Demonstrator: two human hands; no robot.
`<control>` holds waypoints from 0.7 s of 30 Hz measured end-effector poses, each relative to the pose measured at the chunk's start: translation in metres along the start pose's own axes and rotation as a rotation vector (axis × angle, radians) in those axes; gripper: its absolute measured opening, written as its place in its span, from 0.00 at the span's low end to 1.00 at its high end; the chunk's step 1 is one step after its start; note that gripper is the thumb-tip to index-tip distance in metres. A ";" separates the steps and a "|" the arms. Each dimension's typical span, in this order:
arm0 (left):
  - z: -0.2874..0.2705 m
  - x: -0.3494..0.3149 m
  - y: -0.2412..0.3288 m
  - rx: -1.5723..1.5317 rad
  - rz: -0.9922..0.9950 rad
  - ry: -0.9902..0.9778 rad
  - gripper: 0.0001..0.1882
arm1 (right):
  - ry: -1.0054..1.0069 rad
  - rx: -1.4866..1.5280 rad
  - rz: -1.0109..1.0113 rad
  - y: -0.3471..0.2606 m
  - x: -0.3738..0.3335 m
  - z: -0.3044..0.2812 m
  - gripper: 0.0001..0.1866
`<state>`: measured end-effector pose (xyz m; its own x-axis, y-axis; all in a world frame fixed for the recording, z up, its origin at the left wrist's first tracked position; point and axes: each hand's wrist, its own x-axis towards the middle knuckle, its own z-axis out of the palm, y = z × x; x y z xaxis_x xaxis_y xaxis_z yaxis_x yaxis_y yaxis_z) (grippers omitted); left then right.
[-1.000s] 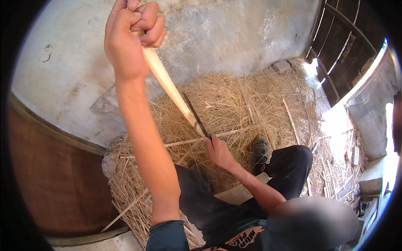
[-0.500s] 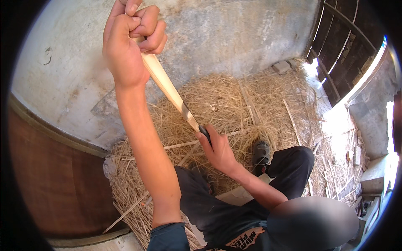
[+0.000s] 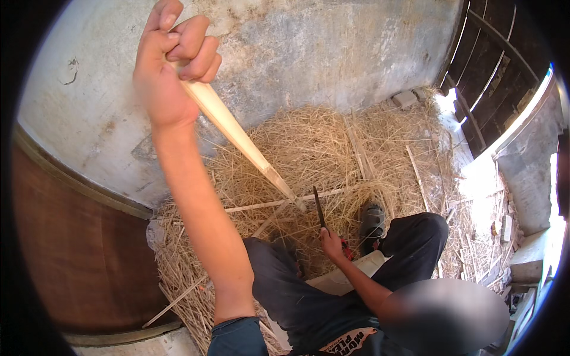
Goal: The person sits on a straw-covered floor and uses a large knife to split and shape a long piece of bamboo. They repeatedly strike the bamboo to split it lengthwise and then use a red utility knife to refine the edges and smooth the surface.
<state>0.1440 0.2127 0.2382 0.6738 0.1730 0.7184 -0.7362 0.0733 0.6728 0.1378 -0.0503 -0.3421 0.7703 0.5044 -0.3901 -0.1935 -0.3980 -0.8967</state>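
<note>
My left hand (image 3: 175, 71) is raised at the upper left, its fingers wrapped round one end of a long pale wooden strip (image 3: 231, 127). The strip slants down to the right, and its lower end hangs over the straw, with a darker cut stretch near the tip. Lower down, between my knees, my right hand (image 3: 333, 244) is closed round the handle of a dark, narrow knife (image 3: 319, 207). The blade points up and away, apart from the strip. Most of the handle is hidden by the fingers; a bit of red shows beside them.
Straw and shavings (image 3: 303, 136) cover the floor, with loose thin sticks (image 3: 415, 172) among them. A stained wall (image 3: 332, 53) rises behind. On the left lies a brown panel (image 3: 77, 243); dark slatted boards (image 3: 496, 71) stand at the upper right. My shoe (image 3: 372, 221) rests on the straw.
The knife has come off the strip as my right hand moved down and to the right, toward me. My left hand and the strip have shifted slightly left.
</note>
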 end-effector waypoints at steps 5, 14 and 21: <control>-0.025 0.001 0.006 -0.375 -0.031 -0.470 0.07 | -0.125 0.346 -0.026 -0.058 -0.008 -0.010 0.20; -0.016 -0.009 0.021 -0.432 -0.108 -0.588 0.08 | -0.351 0.644 -0.108 -0.186 -0.052 -0.026 0.20; 0.007 -0.017 0.020 -0.072 -0.178 -0.051 0.21 | -0.314 0.503 -0.296 -0.284 -0.099 -0.059 0.22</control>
<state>0.1181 0.2043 0.2409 0.7951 0.1013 0.5980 -0.6061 0.1684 0.7773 0.1520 -0.0326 -0.0363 0.6353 0.7673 -0.0869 -0.3198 0.1590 -0.9340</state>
